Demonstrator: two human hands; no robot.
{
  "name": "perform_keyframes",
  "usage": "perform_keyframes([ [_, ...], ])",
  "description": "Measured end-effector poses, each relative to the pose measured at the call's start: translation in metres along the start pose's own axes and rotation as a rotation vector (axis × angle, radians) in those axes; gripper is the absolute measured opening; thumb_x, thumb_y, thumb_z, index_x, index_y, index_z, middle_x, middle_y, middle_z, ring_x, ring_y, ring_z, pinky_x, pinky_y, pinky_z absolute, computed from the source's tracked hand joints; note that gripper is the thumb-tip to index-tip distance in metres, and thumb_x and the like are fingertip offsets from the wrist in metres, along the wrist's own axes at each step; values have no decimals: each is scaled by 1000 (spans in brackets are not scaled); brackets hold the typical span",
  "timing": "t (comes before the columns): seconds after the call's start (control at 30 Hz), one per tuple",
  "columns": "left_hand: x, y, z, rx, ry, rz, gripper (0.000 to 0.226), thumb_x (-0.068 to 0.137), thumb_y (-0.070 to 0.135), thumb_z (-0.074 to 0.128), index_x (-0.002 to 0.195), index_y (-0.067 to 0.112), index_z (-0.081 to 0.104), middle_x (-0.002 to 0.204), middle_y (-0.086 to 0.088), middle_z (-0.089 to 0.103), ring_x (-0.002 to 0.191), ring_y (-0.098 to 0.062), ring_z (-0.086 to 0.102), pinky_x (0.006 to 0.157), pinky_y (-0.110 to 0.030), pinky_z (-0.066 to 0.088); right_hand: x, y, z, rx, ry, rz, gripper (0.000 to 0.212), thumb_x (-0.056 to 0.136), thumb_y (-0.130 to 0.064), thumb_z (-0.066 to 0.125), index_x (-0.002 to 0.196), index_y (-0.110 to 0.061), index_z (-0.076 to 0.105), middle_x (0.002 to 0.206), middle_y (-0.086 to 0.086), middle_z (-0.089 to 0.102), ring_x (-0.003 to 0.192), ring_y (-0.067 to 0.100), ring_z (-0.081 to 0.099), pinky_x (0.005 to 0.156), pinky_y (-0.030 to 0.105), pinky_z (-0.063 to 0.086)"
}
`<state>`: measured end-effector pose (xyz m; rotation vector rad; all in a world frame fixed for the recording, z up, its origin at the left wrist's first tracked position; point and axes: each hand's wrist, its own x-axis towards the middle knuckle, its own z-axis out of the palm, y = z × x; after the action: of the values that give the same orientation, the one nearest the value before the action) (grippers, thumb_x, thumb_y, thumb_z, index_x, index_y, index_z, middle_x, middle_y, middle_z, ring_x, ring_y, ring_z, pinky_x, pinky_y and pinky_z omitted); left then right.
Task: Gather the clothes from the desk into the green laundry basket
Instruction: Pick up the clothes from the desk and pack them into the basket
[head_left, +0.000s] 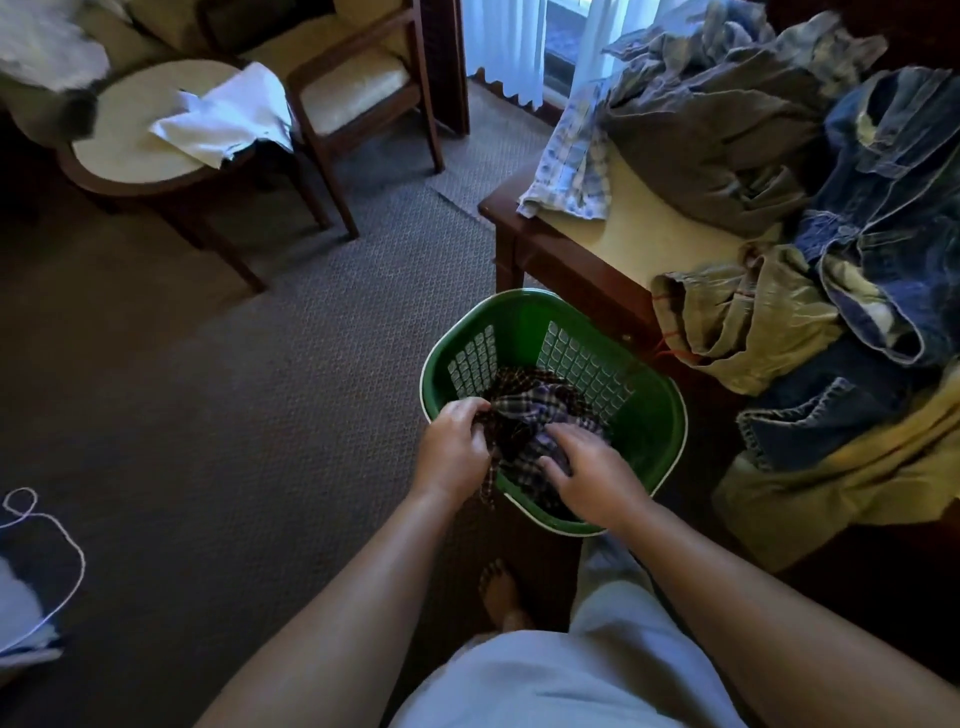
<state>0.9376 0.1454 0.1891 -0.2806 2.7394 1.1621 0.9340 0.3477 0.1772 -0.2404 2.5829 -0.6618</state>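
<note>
Our grip is split: left hand (452, 447) pinches the plaid shirt (524, 410) at the near rim, right hand (587, 467) presses it down, fingers spread. Most clothes (727, 140) lie heaped on the tabletop (649, 218), some overhanging its edge, and could slide off. The green basket (660, 415) may tip if we lean hard. One shirt tail (488, 486) hangs outside the rim and could snag.

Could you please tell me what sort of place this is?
Probably a hotel room or lounge: a dark wooden armchair with cream cushions beside a round cream-topped side table, patterned brown wall-to-wall carpet, and white sheer curtains at a window.
</note>
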Motion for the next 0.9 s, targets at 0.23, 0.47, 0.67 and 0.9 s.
perform_keyframes([
  [0.23,2,-60,31,-45,-145,-448,48,102,20,57,149,20,48,139,-9,55,130,-28,55,110,-43,47,39,-16,60,71,-180,19,60,102,-40,57,155,-17,40,155,4,48,141,20,45,113,34,39],
  [0.47,21,-115,86,-292,-240,-829,67,110,37,42,166,30,5,169,-8,25,154,-33,27,122,-48,25,95,-1,134,199,-368,229,69,101,-46,57,161,-25,28,155,8,47,138,28,48,110,41,46],
  [0.67,29,-128,108,-448,-173,-775,50,104,44,50,151,27,47,150,2,54,140,-23,49,118,-49,38,100,15,145,264,-86,215,22,98,-31,62,118,-27,70,100,-5,73,93,17,68,79,38,59],
  [0.9,31,-72,87,-262,-172,-603,22,99,46,61,99,26,68,98,2,71,94,-19,67,85,-44,59,80,2,87,838,8,463,13,106,-32,49,118,-32,55,108,-2,66,98,17,66,83,42,59],
])
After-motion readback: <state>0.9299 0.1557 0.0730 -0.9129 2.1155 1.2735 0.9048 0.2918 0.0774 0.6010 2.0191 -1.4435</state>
